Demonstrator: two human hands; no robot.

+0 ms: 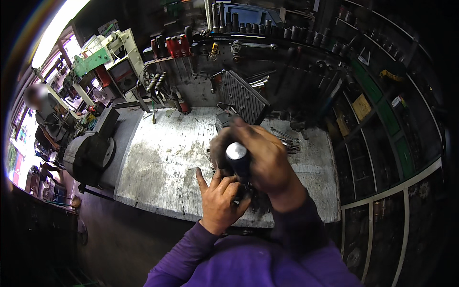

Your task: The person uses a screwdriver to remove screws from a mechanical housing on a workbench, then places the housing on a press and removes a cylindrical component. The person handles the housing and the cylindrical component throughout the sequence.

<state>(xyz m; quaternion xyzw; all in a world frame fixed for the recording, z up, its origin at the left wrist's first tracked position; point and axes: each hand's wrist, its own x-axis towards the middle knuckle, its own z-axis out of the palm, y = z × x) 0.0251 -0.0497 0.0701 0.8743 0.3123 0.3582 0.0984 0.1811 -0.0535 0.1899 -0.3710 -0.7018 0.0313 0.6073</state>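
Note:
Over the workbench, my right hand [270, 158] is closed and slightly blurred by motion, its fingers curled around a dark cylindrical tool [242, 167]. The tool's round, shiny metal end [236, 151] faces up toward me. Just below and to the left is my left hand [219, 201], with its outer finger stretched away. Its thumb and forefinger close around a dark part at the tool's lower end; that part is mostly hidden and I cannot make out its kind. Small metal pieces lie partly covered behind my hands.
A worn, pale workbench top [158, 162] stretches beneath my hands. At its back stand a ribbed dark panel [244, 98] and red-handled screwdrivers [177, 46]; sockets [296, 33] line a rail. A dark round machine [91, 153] is at left, another person [50, 115] beyond. Shelving [377, 129] fills the right.

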